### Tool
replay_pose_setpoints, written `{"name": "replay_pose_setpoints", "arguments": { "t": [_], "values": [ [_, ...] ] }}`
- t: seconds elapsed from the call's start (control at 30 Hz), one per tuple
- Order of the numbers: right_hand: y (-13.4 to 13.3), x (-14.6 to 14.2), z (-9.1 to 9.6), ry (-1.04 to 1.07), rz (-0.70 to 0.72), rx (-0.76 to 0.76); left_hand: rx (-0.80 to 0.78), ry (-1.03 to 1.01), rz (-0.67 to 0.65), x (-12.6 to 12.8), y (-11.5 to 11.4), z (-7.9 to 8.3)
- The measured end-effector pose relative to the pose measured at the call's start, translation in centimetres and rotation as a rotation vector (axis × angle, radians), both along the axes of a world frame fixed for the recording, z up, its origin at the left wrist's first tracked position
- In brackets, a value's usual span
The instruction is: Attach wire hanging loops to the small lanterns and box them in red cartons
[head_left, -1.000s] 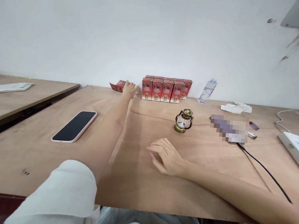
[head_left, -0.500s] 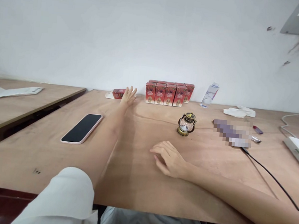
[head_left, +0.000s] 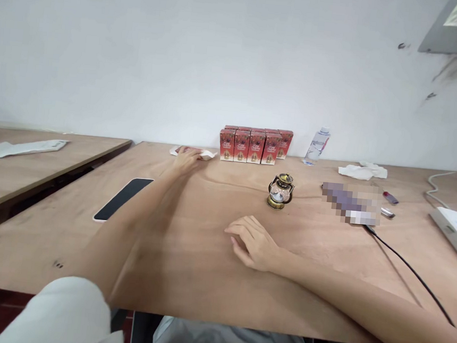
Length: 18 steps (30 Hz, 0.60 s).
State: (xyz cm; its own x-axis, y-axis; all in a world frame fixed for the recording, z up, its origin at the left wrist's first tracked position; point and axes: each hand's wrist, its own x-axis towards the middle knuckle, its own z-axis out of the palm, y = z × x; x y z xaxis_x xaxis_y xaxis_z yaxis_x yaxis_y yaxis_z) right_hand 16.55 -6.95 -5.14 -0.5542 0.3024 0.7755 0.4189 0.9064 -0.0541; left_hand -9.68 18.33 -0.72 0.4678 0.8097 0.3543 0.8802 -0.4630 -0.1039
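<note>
Left hand (head_left: 187,160) over red-and-white packaging (head_left: 207,154)

Whether that hand pinches it cannot be told; the packaging lies left of the red cardboard boxes (head_left: 256,147). The right hand (head_left: 253,243) rests loosely curled near the brass-coloured, clear-bodied lantern (head_left: 280,191).

On the table (head_left: 198,281), the lantern (head_left: 280,192) is set before the boxes (head_left: 249,146), which are flanked on the right by the bottle (head_left: 317,146); the phone (head_left: 126,196) is placed far left

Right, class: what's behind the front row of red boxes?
More red boxes: the rightmost shows part of its front, others only top edges. The front row covers the rest.
</note>
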Motion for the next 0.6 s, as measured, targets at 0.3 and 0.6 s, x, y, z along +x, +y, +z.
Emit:
{"name": "replay_pose_setpoints", "arguments": {
  "t": [0.3,0.6],
  "values": [
    [0.3,0.6,-0.2,0.24,-0.137,-0.226,-0.191,-0.322,-0.605,-3.0,-14.6,-1.2],
    [1.9,0.5,-0.3,0.194,0.006,-0.685,-0.209,-0.421,-0.558,1.8,-18.5,-2.7]
  ]
}}
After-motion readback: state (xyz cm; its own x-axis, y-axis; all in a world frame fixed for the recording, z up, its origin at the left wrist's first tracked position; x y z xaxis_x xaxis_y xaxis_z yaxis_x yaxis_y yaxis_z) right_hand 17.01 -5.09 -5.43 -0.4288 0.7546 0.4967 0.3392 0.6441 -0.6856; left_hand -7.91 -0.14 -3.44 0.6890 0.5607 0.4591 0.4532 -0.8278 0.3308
